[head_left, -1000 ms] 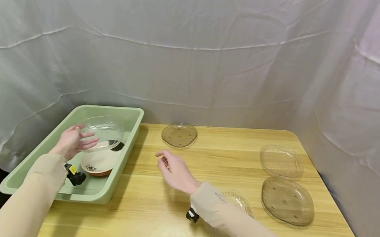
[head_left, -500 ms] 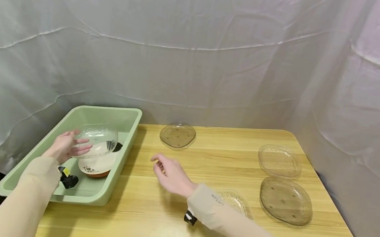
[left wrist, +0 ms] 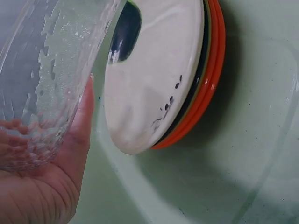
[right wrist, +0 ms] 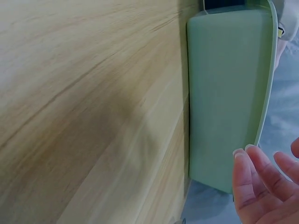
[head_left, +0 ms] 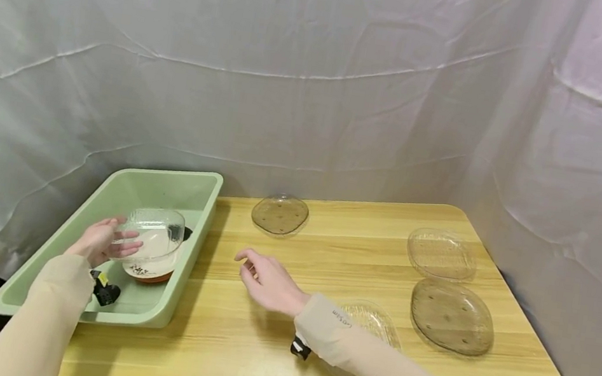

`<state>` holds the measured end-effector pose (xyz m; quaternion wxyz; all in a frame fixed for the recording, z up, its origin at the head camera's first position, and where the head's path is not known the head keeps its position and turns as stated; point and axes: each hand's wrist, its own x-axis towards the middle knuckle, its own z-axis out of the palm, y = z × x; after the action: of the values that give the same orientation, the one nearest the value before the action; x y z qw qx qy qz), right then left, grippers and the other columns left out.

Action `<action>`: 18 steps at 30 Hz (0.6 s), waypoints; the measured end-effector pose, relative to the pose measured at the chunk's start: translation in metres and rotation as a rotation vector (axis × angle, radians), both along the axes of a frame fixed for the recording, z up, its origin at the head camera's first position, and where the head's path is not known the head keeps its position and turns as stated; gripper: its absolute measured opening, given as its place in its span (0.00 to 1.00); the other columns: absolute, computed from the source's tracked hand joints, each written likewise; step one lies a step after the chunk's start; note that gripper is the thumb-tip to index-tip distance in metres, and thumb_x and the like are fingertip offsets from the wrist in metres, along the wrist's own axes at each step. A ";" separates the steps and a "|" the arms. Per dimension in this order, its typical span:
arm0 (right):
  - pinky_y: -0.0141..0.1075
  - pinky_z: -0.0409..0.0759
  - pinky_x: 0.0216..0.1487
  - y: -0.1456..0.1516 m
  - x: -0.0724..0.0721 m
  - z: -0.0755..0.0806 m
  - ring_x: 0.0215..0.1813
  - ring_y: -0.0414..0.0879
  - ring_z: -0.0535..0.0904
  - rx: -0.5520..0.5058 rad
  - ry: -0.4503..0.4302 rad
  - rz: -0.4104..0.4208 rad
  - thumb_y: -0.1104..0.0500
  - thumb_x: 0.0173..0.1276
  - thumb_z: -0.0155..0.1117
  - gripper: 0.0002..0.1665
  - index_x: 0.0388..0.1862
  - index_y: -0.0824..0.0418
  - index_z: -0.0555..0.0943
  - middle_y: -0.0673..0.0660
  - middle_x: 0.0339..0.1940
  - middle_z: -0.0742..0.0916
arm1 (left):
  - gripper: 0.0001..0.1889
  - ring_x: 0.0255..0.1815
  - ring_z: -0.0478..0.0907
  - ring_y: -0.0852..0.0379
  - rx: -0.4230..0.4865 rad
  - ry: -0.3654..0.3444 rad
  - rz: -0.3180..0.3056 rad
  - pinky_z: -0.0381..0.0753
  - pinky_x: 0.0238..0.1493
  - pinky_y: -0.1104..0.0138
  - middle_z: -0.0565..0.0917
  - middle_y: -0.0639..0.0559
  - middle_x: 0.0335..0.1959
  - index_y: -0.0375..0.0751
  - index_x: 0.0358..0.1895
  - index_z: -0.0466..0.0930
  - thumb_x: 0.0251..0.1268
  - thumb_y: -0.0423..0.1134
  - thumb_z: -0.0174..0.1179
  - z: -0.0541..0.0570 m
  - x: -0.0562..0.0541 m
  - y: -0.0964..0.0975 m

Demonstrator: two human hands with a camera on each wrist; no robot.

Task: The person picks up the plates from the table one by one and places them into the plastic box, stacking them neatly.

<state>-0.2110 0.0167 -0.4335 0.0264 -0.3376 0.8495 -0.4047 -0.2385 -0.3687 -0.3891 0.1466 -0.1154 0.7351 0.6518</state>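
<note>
My left hand (head_left: 103, 242) is inside the green plastic tub and holds a clear textured glass dish (head_left: 160, 223) by its edge. The left wrist view shows the glass dish (left wrist: 60, 70) tilted, with fingers visible through it and another finger or the thumb along its side. Close by in the tub lies a stack of plates (left wrist: 154, 84), white on top with a dark patch and black marks, orange-rimmed below. My right hand (head_left: 272, 281) hovers over the table beside the tub, fingers loosely bent, holding nothing; the right wrist view shows its fingertips near the tub's outer wall.
The green tub (head_left: 203, 226) stands at the table's left. A brown glass plate (head_left: 280, 214) lies at the back. Toward the right are a clear plate (head_left: 442, 254) and a larger brown plate (head_left: 451, 317). Another clear plate (head_left: 371, 320) is partly under my right forearm.
My left hand has lowered the glass dish slightly deeper into the tub, over the plate stack, and its tilt has changed. My right hand stays nearly still.
</note>
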 end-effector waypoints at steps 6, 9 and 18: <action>0.26 0.82 0.46 0.001 0.000 -0.002 0.40 0.36 0.82 0.014 0.007 0.002 0.59 0.79 0.46 0.19 0.63 0.58 0.76 0.58 0.43 0.89 | 0.31 0.40 0.89 0.60 -0.019 -0.006 -0.016 0.88 0.52 0.65 0.82 0.56 0.44 0.32 0.79 0.22 0.82 0.43 0.17 -0.003 0.000 0.001; 0.26 0.82 0.46 0.000 0.001 -0.003 0.38 0.35 0.81 0.028 0.011 0.004 0.59 0.79 0.47 0.18 0.63 0.57 0.76 0.57 0.44 0.89 | 0.31 0.40 0.89 0.60 -0.033 -0.010 -0.028 0.88 0.53 0.65 0.81 0.52 0.47 0.32 0.79 0.22 0.82 0.43 0.17 -0.003 -0.001 0.004; 0.27 0.82 0.50 -0.004 0.003 -0.006 0.44 0.37 0.83 0.049 0.057 0.013 0.61 0.78 0.48 0.18 0.62 0.58 0.76 0.55 0.45 0.89 | 0.31 0.38 0.88 0.61 -0.093 -0.029 -0.046 0.89 0.50 0.65 0.80 0.45 0.52 0.31 0.79 0.24 0.82 0.44 0.16 -0.007 -0.002 0.008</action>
<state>-0.2077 0.0127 -0.4392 0.0130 -0.3539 0.8573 -0.3736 -0.2410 -0.3610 -0.3963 0.1668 -0.1145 0.7647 0.6118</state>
